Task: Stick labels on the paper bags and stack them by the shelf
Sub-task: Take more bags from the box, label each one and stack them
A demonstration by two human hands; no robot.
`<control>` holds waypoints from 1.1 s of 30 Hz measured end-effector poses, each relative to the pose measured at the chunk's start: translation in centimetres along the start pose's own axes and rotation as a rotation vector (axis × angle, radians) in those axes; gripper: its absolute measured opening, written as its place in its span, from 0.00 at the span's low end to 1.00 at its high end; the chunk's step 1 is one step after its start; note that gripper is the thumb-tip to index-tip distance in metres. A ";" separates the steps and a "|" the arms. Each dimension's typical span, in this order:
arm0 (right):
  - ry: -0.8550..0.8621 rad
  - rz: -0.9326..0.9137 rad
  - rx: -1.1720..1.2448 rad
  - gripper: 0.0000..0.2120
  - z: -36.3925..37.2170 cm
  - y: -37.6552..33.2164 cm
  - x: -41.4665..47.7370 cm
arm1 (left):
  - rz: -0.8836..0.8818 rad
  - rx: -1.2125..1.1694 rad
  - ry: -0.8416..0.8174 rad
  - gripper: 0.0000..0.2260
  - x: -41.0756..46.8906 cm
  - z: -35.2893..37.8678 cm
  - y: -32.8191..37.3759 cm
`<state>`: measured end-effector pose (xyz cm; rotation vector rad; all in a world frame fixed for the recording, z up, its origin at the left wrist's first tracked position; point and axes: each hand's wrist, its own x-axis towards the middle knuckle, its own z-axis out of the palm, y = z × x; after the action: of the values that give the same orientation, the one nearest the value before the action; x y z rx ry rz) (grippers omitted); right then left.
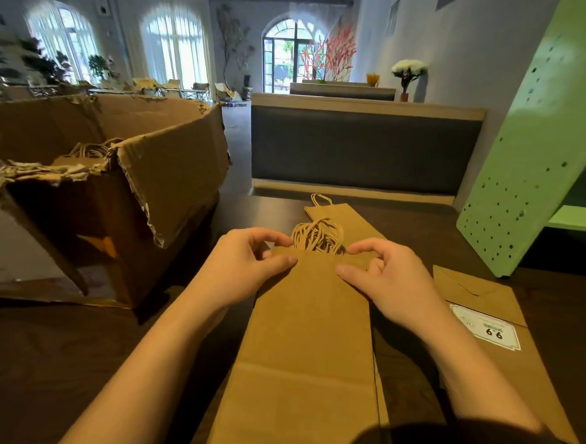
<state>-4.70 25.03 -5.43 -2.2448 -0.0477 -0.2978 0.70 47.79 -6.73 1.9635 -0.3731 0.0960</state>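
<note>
Flanking the bags (311, 338): torn carton (174, 171), green shelf (533, 147).

— The flat kraft paper bag (307, 338) in the middle is showing plain tan brown, and its twisted paper handles (317, 237) are looking paler.
— The rectangular paper label (485, 326) on the brown bag at the right (531, 389) is showing white, with a green border and black digits.
— The wooden bench (64, 363) is looking dark brown, the torn cardboard box (173, 174) a duller brown.
— The tall shelf panel (533, 147) is glowing pale green, speckled with small dark dots.
</note>
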 end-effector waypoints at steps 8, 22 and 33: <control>0.228 0.070 -0.249 0.11 0.5 5.0 2.1 | 0.264 0.114 0.134 0.03 -0.5 0.3 0.1; -0.094 0.248 -0.730 0.27 1.6 7.0 2.8 | 0.331 0.115 0.035 0.04 -0.5 0.7 -0.6; -0.155 0.386 -0.957 0.40 3.5 4.9 2.5 | 0.328 0.137 0.001 0.05 -0.6 0.9 -0.4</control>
<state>-0.96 24.46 -10.69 -3.1358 0.5467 0.1046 0.19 47.25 -7.60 2.0204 -0.7016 0.3408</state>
